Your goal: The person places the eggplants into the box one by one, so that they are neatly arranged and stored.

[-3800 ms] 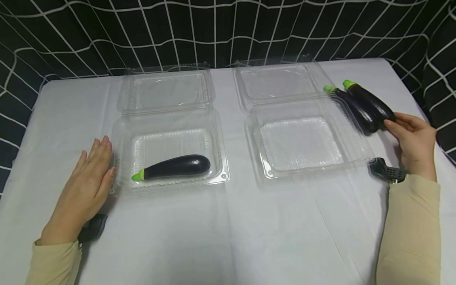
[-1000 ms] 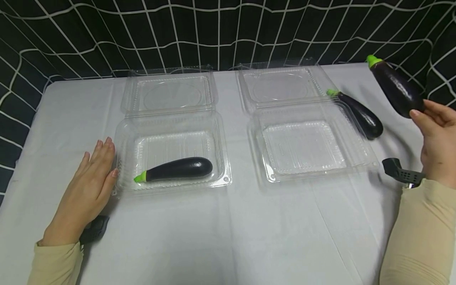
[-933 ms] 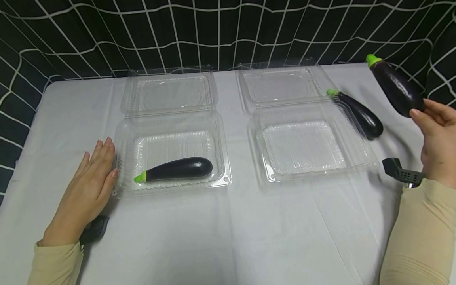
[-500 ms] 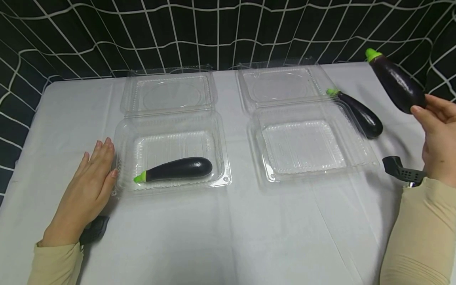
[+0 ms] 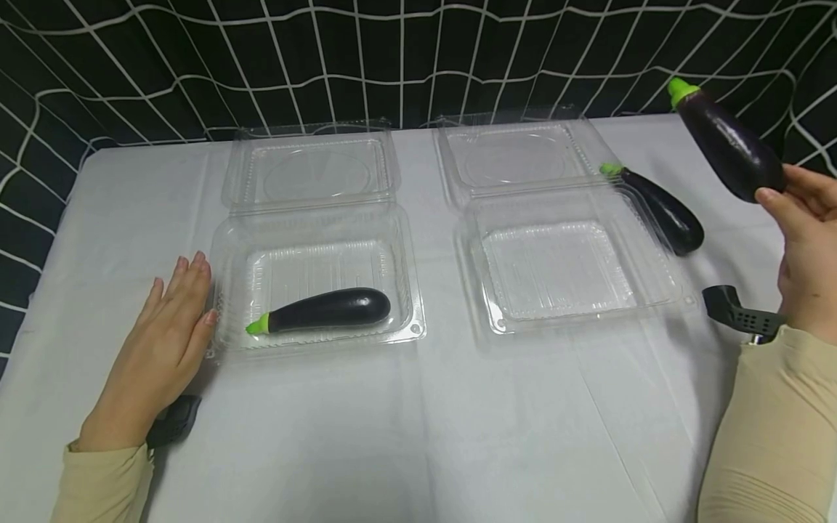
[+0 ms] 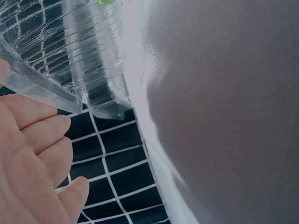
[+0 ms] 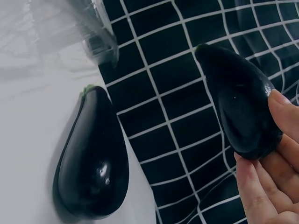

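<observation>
My right hand (image 5: 807, 247) pinches an eggplant (image 5: 729, 145) by its rounded end, held up over the table's right side with its green stem pointing up and left. A second eggplant (image 5: 663, 211) lies on the table beside the right clear container (image 5: 556, 269); in the right wrist view this eggplant (image 7: 96, 158) rests on the white cloth. My left hand (image 5: 153, 349) lies with straight fingers along the left edge of the left clear container (image 5: 314, 225). Inside that container a third eggplant (image 5: 330, 309) lies on its side near the front, stem to the left.
Both containers have their lids folded back, the left lid (image 5: 314, 171) and the right lid (image 5: 513, 152) reaching toward the table's far edge. A white cloth (image 5: 366, 421) covers the table. Dark netted fabric (image 5: 418, 58) with white lines hangs behind it.
My right hand has lifted one of the two eggplants off the table at the right, and raised it a little more in the last second. My left hand has stayed still.
</observation>
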Demonstrator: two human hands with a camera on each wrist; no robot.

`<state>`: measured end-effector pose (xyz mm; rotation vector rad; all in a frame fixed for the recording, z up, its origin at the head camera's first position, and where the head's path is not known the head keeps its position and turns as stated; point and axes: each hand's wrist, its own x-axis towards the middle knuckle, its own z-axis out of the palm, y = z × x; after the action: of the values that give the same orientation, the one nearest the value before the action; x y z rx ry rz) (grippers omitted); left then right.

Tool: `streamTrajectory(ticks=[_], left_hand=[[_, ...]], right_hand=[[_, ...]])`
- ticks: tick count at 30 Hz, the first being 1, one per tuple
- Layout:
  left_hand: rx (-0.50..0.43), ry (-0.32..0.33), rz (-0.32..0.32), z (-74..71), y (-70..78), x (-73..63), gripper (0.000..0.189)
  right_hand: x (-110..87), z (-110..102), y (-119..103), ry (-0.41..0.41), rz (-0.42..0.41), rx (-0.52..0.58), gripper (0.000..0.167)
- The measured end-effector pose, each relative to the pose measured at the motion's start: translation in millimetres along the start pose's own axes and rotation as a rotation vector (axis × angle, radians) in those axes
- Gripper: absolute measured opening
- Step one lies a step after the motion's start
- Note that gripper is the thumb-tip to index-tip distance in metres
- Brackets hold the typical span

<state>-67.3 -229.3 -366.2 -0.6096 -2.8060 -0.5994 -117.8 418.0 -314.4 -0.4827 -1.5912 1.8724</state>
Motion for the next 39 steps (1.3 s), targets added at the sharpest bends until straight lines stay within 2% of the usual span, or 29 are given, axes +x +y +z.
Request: streamTrajectory(ticks=[6, 19, 23, 26, 30, 39], left_hand=[[0.002, 0.000, -0.001, 0.0, 0.0, 0.1, 0.056], [0.008, -0.015, -0.014, -0.7, 0.7, 0.4, 0.056], [0.003, -0.012, -0.010, 0.0, 0.5, 0.4, 0.056], [-0.001, -0.007, -0.007, 0.4, 0.4, 0.3, 0.056], [-0.002, -0.003, -0.002, 0.3, 0.4, -0.1, 0.055], [-0.003, -0.010, -0.008, 0.3, 0.8, 0.2, 0.055]], right_hand=[[-3.0, 5.5, -4.2, -0.004, -0.023, -0.005, 0.040], [-14.2, 20.8, -10.4, -0.050, 0.002, -0.069, 0.040], [-15.0, 26.0, -11.9, -0.072, -0.028, -0.045, 0.038], [-14.7, 30.4, -12.3, -0.099, -0.060, 0.021, 0.037], [-15.4, 33.6, -12.0, -0.121, -0.068, 0.060, 0.036], [-17.7, 35.4, -14.0, -0.137, -0.080, 0.023, 0.035]])
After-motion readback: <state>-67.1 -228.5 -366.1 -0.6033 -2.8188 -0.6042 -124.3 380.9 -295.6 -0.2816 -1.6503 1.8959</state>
